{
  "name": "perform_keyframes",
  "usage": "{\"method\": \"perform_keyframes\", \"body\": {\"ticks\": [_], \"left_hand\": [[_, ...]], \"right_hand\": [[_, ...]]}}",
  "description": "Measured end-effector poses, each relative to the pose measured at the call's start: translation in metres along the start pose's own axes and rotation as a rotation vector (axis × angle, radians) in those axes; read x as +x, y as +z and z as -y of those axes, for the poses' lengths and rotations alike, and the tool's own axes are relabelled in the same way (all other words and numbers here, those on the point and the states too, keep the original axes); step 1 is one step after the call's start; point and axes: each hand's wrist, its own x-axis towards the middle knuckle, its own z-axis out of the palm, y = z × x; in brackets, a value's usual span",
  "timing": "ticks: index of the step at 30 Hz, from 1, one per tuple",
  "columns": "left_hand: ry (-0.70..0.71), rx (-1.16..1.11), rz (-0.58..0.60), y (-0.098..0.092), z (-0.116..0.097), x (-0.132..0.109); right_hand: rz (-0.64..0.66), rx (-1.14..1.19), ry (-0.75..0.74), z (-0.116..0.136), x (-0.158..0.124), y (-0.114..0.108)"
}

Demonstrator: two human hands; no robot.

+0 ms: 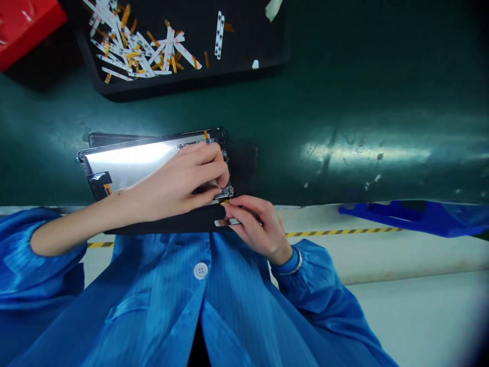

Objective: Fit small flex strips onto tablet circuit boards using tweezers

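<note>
An opened tablet point(130, 162) lies tilted on the table's near edge, its silver back plate and a circuit board point(225, 192) at its right end showing. My left hand point(191, 176) rests across it, fingers curled and closed over the board; what they pinch, if anything, is hidden. At the board's lower corner, my right hand point(255, 221) has thumb and forefinger tips closed at a bit of amber tape point(224, 202). Metal tweezers point(227, 222) are tucked in that same hand, one end sticking out to the left.
Beyond the tablet stands a black tray point(244, 41) with a pile of white and amber strips point(141, 51). A red box point(28, 28) is at the far left. Small white scraps lie on the green table point(362, 127). A blue plastic object point(420, 216) sits below the edge at right.
</note>
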Motion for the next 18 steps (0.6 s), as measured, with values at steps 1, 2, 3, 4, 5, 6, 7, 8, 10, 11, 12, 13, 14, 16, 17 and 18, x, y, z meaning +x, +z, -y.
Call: {"method": "perform_keyframes", "body": {"ticks": [1,2,3,4,5,6,7,8,10,11,12,13,14,16,17,18], "left_hand": [[0.007,0.005,-0.001,0.0002,0.0000,0.0000],[0.008,0.013,0.005,0.0004,-0.0001,-0.0001],[0.004,0.025,0.013,0.0006,-0.0003,-0.0003],[0.000,0.039,0.024,0.0009,-0.0005,-0.0004],[-0.004,0.053,0.032,0.0011,-0.0008,-0.0004],[-0.008,0.062,0.037,0.0014,-0.0011,-0.0005],[-0.012,0.065,0.041,0.0016,-0.0014,-0.0004],[-0.015,0.065,0.045,0.0018,-0.0017,-0.0003],[-0.019,0.072,0.057,0.0019,-0.0023,-0.0001],[-0.021,0.082,0.063,0.0020,-0.0026,-0.0001],[-0.021,0.093,0.067,0.0020,-0.0029,-0.0002],[-0.020,0.104,0.067,0.0020,-0.0031,-0.0004],[-0.018,0.109,0.067,0.0020,-0.0034,-0.0006],[-0.013,0.099,0.064,0.0020,-0.0040,-0.0010],[-0.014,0.088,0.060,0.0020,-0.0044,-0.0011],[-0.017,0.074,0.054,0.0019,-0.0049,-0.0010]], "right_hand": [[-0.001,0.008,-0.001,0.0000,-0.0003,0.0000],[-0.004,0.018,-0.004,-0.0001,-0.0007,0.0000],[-0.007,0.028,-0.005,-0.0003,-0.0012,0.0003],[-0.009,0.035,-0.002,-0.0006,-0.0018,0.0006],[-0.009,0.041,0.004,-0.0008,-0.0025,0.0009],[-0.010,0.043,0.011,-0.0009,-0.0031,0.0013],[-0.011,0.045,0.020,-0.0009,-0.0038,0.0016],[-0.012,0.048,0.029,-0.0008,-0.0043,0.0018],[-0.019,0.051,0.034,-0.0005,-0.0050,0.0021],[-0.026,0.045,0.036,-0.0004,-0.0051,0.0023],[-0.035,0.036,0.037,-0.0004,-0.0051,0.0024],[-0.046,0.028,0.037,-0.0006,-0.0050,0.0027],[-0.057,0.022,0.034,-0.0010,-0.0049,0.0030],[-0.071,0.025,0.022,-0.0021,-0.0048,0.0037],[-0.071,0.031,0.011,-0.0028,-0.0049,0.0041],[-0.072,0.039,-0.001,-0.0034,-0.0050,0.0044]]}}
